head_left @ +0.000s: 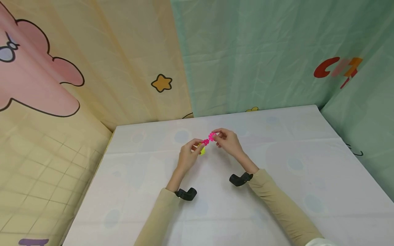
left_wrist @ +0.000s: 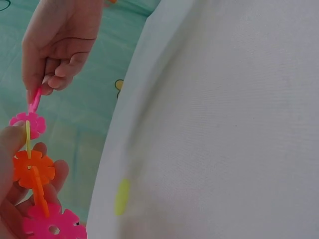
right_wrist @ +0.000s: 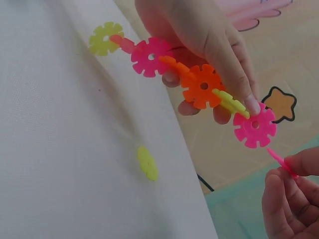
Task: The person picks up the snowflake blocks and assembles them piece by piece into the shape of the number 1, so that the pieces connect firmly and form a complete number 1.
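Note:
My left hand (head_left: 188, 155) holds a chain of notched, flower-shaped plastic discs. In the right wrist view, the chain runs from a yellow-green disc (right_wrist: 106, 39) through pink and orange discs (right_wrist: 203, 86) to a pink end disc (right_wrist: 255, 125), where the left thumb presses. Opposite it, my right hand (head_left: 229, 141) pinches a separate pink disc (right_wrist: 281, 162) between thumb and fingers. That disc is edge-on, close to the end disc's rim; whether they touch I cannot tell. The left wrist view shows the right hand (left_wrist: 62, 45) above the chain.
A loose yellow disc (right_wrist: 147, 163) lies on the white-covered table (head_left: 246, 212) below the hands. Printed curtains (head_left: 261, 51) hang behind the table and along its sides. Each wrist wears a black camera band (head_left: 187, 194).

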Demonstrator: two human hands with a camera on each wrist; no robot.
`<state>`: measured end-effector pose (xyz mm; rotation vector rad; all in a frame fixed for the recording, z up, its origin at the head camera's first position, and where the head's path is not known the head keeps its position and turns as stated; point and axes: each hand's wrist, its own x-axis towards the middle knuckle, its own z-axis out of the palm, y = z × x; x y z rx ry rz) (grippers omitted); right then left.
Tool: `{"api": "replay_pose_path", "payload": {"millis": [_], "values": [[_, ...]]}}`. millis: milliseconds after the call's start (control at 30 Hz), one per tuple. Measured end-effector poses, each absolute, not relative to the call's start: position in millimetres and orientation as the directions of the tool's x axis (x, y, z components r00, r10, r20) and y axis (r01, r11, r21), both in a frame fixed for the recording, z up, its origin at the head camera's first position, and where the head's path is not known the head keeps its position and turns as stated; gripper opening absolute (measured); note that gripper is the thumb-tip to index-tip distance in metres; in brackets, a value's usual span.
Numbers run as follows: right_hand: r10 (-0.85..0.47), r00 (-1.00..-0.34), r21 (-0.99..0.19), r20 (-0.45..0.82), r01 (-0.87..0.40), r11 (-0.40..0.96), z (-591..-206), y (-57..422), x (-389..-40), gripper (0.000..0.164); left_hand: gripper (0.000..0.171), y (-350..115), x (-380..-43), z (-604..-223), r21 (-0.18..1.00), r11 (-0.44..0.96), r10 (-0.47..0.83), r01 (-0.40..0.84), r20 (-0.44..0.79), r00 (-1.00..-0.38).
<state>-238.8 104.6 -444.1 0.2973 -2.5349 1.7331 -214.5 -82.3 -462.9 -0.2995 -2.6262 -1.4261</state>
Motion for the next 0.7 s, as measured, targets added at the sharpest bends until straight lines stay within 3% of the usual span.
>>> {"api": "replay_pose_path", "payload": {"millis": [700], "values": [[-0.101, -0.978, -0.929, 0.184, -0.206, 0.306, -438.1, 101.2, -236.3, 0.024, 0.018, -72.5, -213.7, -461.8, 0.801, 0.542, 0.098, 0.253, 0.239, -0.966]]}}
